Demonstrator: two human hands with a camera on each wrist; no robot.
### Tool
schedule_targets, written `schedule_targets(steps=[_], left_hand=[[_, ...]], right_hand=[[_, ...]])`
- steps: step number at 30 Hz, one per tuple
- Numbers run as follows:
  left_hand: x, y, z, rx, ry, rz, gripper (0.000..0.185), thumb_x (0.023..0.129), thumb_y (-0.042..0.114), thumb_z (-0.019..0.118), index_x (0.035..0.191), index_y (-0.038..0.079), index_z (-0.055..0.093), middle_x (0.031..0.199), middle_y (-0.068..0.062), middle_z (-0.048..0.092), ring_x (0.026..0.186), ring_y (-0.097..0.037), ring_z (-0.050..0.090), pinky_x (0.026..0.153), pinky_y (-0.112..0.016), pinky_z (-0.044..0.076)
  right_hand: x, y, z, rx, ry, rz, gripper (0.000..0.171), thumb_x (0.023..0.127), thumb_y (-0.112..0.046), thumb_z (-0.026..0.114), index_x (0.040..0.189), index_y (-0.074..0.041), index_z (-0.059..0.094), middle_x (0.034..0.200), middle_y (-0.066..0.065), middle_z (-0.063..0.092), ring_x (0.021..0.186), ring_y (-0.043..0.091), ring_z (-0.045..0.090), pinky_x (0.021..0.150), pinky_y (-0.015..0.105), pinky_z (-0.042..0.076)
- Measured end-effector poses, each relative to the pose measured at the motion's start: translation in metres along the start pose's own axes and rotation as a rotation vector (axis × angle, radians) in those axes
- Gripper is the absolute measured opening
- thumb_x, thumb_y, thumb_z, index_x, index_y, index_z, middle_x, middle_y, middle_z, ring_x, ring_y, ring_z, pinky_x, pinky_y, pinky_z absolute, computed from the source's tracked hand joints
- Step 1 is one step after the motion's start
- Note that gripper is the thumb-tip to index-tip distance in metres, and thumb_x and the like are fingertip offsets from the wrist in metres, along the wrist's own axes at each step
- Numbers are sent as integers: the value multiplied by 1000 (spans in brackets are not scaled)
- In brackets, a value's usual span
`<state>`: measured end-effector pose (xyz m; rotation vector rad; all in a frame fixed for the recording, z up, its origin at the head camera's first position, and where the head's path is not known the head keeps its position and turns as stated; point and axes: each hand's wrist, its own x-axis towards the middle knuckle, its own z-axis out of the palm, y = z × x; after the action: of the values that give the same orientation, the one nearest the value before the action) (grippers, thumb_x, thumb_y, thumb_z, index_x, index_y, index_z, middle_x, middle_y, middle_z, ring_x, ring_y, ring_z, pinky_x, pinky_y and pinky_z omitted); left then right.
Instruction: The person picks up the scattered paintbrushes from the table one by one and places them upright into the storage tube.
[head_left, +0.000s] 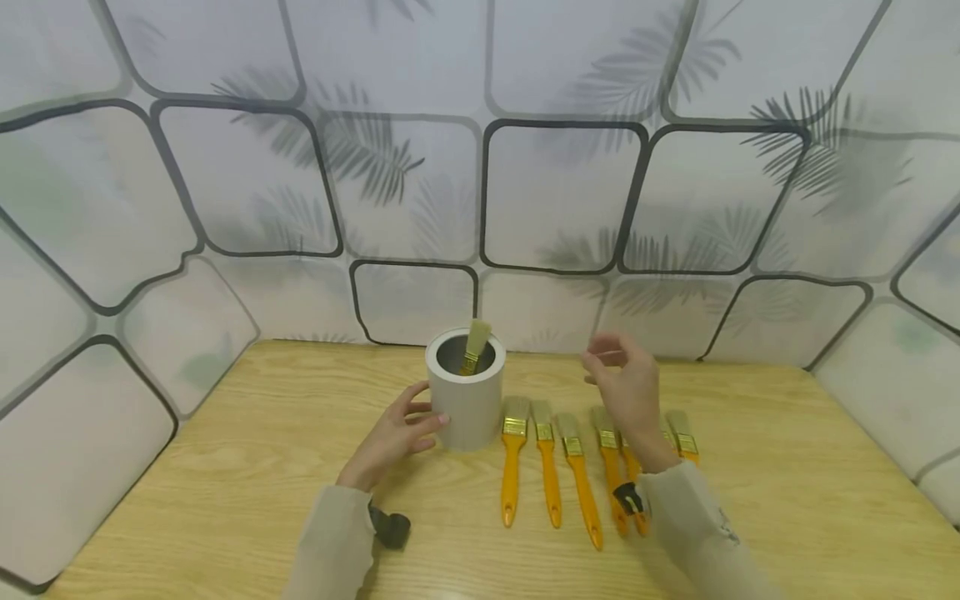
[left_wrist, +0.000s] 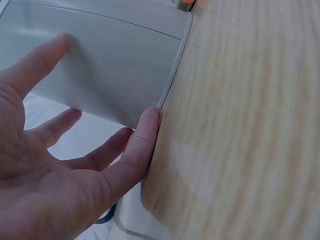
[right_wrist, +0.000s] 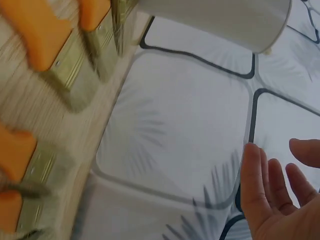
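A white cylindrical can [head_left: 467, 412] stands upright on the table. Inside it leans a paintbrush [head_left: 477, 340], bristles up and above the rim, its handle hidden by the can's wall. My left hand [head_left: 401, 437] touches the can's left side; in the left wrist view its fingers are spread and fairly straight against the wall. To the right of the can, my right hand [head_left: 626, 387] is raised over the brushes with loosely bent fingers and nothing in them. Several orange-handled paintbrushes [head_left: 512, 467] lie in a row, bristles away from me; the right hand and forearm partly cover some.
The wooden table [head_left: 240, 467] meets a patterned curtain [head_left: 420, 192] that hangs at the back and both sides. The can stands close to the table's back edge. A black strap [head_left: 390, 527] is on my left wrist, and another black band [head_left: 628, 498] shows by my right sleeve.
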<state>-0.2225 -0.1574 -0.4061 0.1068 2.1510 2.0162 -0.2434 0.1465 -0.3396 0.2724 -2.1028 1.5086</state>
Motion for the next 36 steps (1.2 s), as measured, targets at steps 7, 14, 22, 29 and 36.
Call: schedule_targets(steps=[7, 14, 22, 29, 36], left_hand=[[1, 1, 3, -8, -14, 0, 76, 98, 18, 70, 159, 9, 27, 151, -30, 34, 138, -48, 39, 101, -49, 50], [2, 3, 3, -14, -13, -4, 76, 98, 17, 70, 159, 9, 26, 152, -30, 33, 139, -48, 38, 102, -50, 49], [3, 3, 3, -6, -8, -6, 76, 98, 17, 70, 159, 8, 27, 151, -31, 34, 138, -48, 40, 101, -49, 50], [4, 4, 1, -16, -6, 1, 75, 98, 15, 69, 159, 6, 26, 150, -31, 34, 137, -49, 40, 101, -50, 49], [4, 2, 1, -17, 3, -5, 74, 97, 13, 69, 158, 6, 27, 150, -32, 34, 137, -49, 40, 101, -50, 49]], right_hand=[[-1, 5, -28, -85, -62, 81, 23, 92, 8, 69, 114, 10, 67, 103, 26, 66, 75, 6, 61, 64, 26, 60], [-3, 8, -56, -181, -115, 104, 26, 93, 5, 69, 119, 9, 65, 104, 26, 64, 73, 2, 62, 61, 24, 59], [-5, 16, -86, -300, -158, 149, 31, 94, 0, 70, 121, 11, 62, 104, 27, 66, 72, 5, 63, 58, 25, 59], [-5, 27, -103, -317, -205, 214, 37, 94, -2, 70, 125, 14, 58, 106, 30, 66, 72, 16, 68, 58, 32, 61], [-9, 39, -122, -345, -263, 267, 41, 97, -5, 66, 128, 16, 53, 108, 33, 63, 77, 25, 70, 59, 33, 61]])
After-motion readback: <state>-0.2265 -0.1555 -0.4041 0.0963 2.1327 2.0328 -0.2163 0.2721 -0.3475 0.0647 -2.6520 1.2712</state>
